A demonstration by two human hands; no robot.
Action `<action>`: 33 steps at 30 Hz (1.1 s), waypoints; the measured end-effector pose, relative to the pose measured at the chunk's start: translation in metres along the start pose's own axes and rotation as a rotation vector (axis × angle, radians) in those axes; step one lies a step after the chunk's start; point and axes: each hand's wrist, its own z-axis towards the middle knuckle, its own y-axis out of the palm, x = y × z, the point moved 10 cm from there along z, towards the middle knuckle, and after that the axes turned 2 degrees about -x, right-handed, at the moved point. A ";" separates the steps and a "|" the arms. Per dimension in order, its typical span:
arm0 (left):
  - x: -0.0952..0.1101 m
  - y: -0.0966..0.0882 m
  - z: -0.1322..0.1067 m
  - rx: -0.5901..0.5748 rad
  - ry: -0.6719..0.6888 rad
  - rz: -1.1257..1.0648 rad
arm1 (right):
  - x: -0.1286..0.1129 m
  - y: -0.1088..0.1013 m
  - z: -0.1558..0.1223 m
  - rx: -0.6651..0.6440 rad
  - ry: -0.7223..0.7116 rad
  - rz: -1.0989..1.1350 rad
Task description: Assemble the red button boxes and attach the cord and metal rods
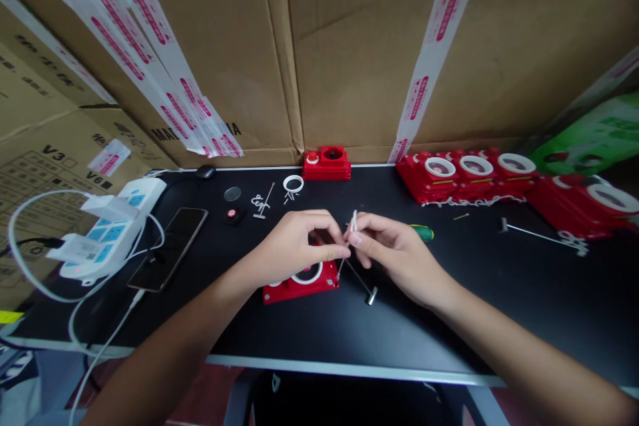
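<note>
My right hand [387, 246] pinches a white cord [354, 221], whose looped end stands up above the thumb. Fingertips of my left hand [314, 243] are closed and meet the right ones. A small metal hammer [371, 295] hangs head down from between the hands, its thin handle ending at the left fingertips. Exactly how cord and handle join is hidden by the fingers. Beneath my left hand lies a red box [299, 290] with a white ring [308, 275], partly covered. A green screwdriver handle [422, 233] shows behind my right hand.
Several red boxes with white rings [475, 166] stand at right, near another hammer [539, 234]. Farther back are a red box [327, 165], a loose white ring [293, 184] and a hammer with cord [267, 200]. A phone [170, 249] and power strip [112, 229] occupy the left.
</note>
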 end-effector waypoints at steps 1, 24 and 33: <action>0.002 0.000 0.000 -0.006 0.011 0.015 | 0.001 0.000 0.000 0.000 0.011 0.036; 0.005 0.001 -0.001 -0.028 -0.040 0.249 | -0.034 -0.046 0.000 0.194 -0.141 -0.476; 0.016 0.003 -0.001 -0.024 0.079 0.153 | -0.008 -0.011 0.003 -0.059 0.094 0.251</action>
